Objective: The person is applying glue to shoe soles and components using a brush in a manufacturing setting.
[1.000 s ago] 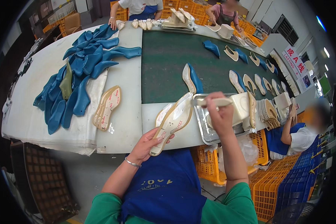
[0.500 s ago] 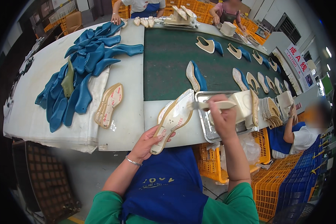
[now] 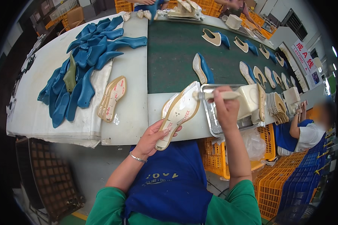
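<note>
My left hand (image 3: 153, 139) grips the heel end of a pale shoe insole (image 3: 181, 112), toe tilted up and away, with red print and a tan rim. Behind it a second insole (image 3: 167, 106) partly shows; whether the same hand holds it I cannot tell. A flat brush (image 3: 223, 95) with a pale handle is pinched in my right hand (image 3: 227, 108). Its bristles are at the right edge of the insole's forepart. Just right of the brush stands a cream glue box (image 3: 248, 100) on a metal tray (image 3: 212, 126); an insole (image 3: 261, 103) leans against its right side.
Blue shoe lasts (image 3: 95, 50) are heaped at the left with one olive last (image 3: 70, 77). Stacked insoles (image 3: 112, 98) lie beside them. A green belt (image 3: 172, 56) carries lasts and insole pieces. Orange crates (image 3: 210, 153) stand below the table. Co-workers are at the far side and right.
The whole view has shifted slightly. My brush has moved a little up along the insole's edge toward the toe. A co-worker across the table now holds up a blue last.
</note>
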`<state>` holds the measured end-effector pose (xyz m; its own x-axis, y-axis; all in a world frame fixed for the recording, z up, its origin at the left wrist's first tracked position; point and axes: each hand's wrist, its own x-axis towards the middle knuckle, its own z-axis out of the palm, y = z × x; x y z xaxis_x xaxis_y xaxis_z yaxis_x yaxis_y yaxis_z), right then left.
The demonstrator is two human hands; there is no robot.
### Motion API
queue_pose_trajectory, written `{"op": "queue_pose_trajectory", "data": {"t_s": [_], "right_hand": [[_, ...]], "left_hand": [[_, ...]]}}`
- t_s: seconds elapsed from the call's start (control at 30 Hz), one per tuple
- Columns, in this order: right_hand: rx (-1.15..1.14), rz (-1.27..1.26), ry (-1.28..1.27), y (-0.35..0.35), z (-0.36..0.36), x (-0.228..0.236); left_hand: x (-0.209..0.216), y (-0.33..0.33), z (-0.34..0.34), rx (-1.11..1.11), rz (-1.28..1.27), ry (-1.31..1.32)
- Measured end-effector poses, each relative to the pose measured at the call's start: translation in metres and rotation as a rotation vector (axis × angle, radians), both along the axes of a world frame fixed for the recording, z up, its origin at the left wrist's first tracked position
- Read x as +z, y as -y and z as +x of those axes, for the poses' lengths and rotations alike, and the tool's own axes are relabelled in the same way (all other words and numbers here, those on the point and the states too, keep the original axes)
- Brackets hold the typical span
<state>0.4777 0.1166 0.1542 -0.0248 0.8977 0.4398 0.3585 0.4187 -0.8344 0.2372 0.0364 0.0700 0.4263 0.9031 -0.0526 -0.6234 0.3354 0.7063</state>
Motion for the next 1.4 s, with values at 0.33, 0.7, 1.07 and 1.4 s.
{"op": "queue_pose_trajectory", "data": {"t_s": [0.33,0.7,1.07,1.4], "right_hand": [[0.005,0.195,-0.053,0.02,-0.016,-0.026],[0.263,0.455,0.214,0.053,-0.053,-0.028],[0.179,0.455,0.241,0.042,-0.046,-0.032],[-0.003,0.174,0.052,0.018,-0.047,-0.027]], "left_hand": [[-0.002,0.004,0.005,0.038,-0.081,0.092],[-0.006,0.008,0.016,0.109,-0.227,0.134],[-0.004,0.01,0.017,0.108,-0.279,0.237],[0.004,0.019,0.021,0.141,-0.133,-0.018]]}}
